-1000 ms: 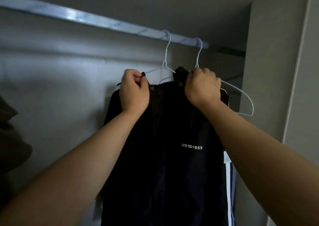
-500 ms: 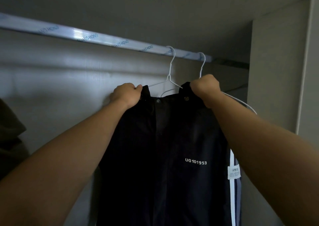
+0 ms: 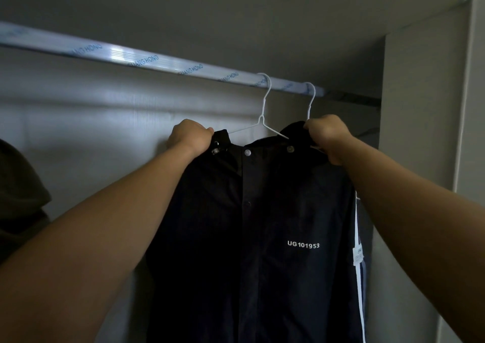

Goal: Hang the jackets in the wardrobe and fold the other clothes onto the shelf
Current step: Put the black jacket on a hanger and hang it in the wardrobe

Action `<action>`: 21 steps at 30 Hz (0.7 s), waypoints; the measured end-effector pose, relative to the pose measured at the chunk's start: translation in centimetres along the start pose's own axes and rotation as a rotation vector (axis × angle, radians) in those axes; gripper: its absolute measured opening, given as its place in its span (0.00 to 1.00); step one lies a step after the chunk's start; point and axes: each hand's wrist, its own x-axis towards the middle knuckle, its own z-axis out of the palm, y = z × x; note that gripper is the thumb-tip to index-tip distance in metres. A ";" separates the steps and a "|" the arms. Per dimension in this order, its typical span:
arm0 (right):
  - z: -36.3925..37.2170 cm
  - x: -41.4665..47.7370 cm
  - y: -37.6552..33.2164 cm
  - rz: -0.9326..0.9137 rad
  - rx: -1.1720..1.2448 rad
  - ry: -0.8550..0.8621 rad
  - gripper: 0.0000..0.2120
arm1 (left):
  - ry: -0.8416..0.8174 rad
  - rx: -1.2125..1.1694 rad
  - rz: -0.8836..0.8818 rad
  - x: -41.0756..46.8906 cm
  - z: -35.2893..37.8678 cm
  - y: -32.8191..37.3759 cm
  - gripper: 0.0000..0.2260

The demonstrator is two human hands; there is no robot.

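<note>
Hanging on a thin white wire hanger [image 3: 263, 112] from the silver film-wrapped wardrobe rail [image 3: 157, 60], the black snap-button jacket with white letters "UG101953" [image 3: 262, 224] is near the right end of the wardrobe, close to its pale side wall [image 3: 420, 133]. The left hand [image 3: 190, 138] has its fingers curled tight around the left side of the collar. The right hand [image 3: 328, 138] grips the right side of the collar in a closed fist, just below the hook of a second white wire hanger [image 3: 311, 101].
</note>
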 end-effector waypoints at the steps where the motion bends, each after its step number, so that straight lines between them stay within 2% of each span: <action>1: 0.0 0.1 -0.2 -0.004 -0.058 0.006 0.09 | -0.016 -0.005 -0.013 0.2 -0.1 0.1 0.15; 3: 0.1 0.3 -0.5 -0.018 -0.148 0.008 0.11 | -0.056 -0.061 -0.041 0.4 -0.1 0.3 0.08; 5: 0.3 0.7 -0.8 -0.049 -0.202 -0.007 0.14 | -0.120 -0.113 -0.062 0.4 -0.1 0.7 0.05; 9: 0.8 1.0 -1.4 -0.025 -0.255 -0.048 0.25 | -0.282 -0.135 -0.046 0.7 -0.4 1.3 0.06; 11: 1.1 0.8 -1.8 0.000 -0.321 -0.126 0.30 | -0.444 -0.136 -0.052 1.0 -0.7 1.7 0.12; 13: 1.1 0.9 -2.0 0.059 -0.353 -0.266 0.20 | -0.618 -0.051 -0.065 1.4 -1.0 2.2 0.20; 16: 0.8 1.7 -2.3 0.223 -0.323 -0.416 0.08 | -0.769 0.054 -0.062 2.2 -1.4 3.0 0.11; 18: 0.7 2.4 -2.4 0.267 -0.281 -0.429 0.05 | -0.790 0.073 -0.096 2.5 -1.6 3.3 0.06; 21: 0.9 3.2 -2.1 0.253 -0.208 -0.371 0.07 | -0.840 0.133 -0.137 2.9 -1.7 3.7 0.07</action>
